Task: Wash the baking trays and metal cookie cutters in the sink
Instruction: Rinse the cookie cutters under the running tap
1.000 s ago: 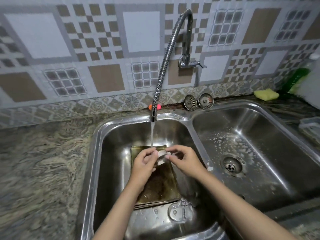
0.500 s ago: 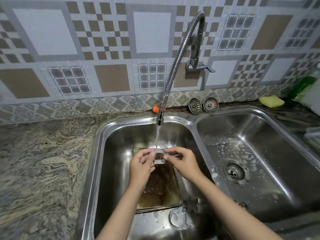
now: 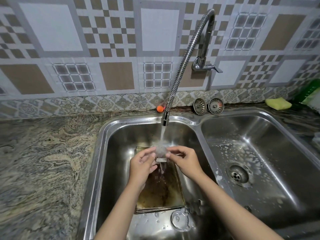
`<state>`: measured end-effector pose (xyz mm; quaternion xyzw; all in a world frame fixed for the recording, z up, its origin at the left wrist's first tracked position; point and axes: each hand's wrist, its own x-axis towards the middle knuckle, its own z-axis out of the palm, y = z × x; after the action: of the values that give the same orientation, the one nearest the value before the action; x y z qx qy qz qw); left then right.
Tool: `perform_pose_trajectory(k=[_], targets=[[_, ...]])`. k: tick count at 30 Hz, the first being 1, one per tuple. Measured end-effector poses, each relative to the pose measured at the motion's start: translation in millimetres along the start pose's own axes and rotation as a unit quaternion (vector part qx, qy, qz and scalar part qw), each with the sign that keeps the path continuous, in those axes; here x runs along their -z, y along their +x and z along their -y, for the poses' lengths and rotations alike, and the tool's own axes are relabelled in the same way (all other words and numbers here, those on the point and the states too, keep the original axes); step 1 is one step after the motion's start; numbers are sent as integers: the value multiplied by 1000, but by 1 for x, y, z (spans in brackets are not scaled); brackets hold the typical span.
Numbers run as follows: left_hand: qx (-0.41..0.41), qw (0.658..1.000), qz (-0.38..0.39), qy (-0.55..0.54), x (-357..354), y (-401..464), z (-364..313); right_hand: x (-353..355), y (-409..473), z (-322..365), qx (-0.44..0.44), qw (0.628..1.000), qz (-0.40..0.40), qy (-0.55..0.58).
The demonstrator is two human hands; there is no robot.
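Observation:
A small metal cookie cutter (image 3: 161,159) is held under the running water from the flexible tap (image 3: 165,118), over the left basin. My left hand (image 3: 142,163) pinches its left side and my right hand (image 3: 184,159) pinches its right side. Water splashes over the cutter and blurs its shape. Beneath my hands a stained, brown baking tray (image 3: 161,193) lies flat on the floor of the left basin (image 3: 110,153). Another metal cookie cutter (image 3: 180,220) lies on the basin floor in front of the tray.
The right basin (image 3: 259,153) holds soap foam and an open drain (image 3: 237,174). Two strainer plugs (image 3: 208,106) lean on the back ledge beside an orange ball (image 3: 160,108). A yellow sponge (image 3: 278,103) and green bottle (image 3: 310,90) sit far right. Granite counter (image 3: 43,161) lies left.
The water stream has grown stronger and now splashes over the cutter. My hands have kept the cutter under the tap, turning it slightly. The camera has shifted a little to the left.

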<state>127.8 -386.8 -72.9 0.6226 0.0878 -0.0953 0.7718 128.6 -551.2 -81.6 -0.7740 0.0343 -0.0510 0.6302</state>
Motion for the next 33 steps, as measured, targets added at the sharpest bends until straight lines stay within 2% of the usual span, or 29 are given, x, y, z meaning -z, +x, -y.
perform_pose_trajectory(k=[10,22,33], targets=[[1,1000,-19,-2,9,3,-6,-5,3,3,3,1000,9,-11],[19,999,36,19,-12,11,-9,17,2,0,-18,999,-18,33],[13,1000,0,23,7,11,-10,-4,2,9,-21,999,9,32]])
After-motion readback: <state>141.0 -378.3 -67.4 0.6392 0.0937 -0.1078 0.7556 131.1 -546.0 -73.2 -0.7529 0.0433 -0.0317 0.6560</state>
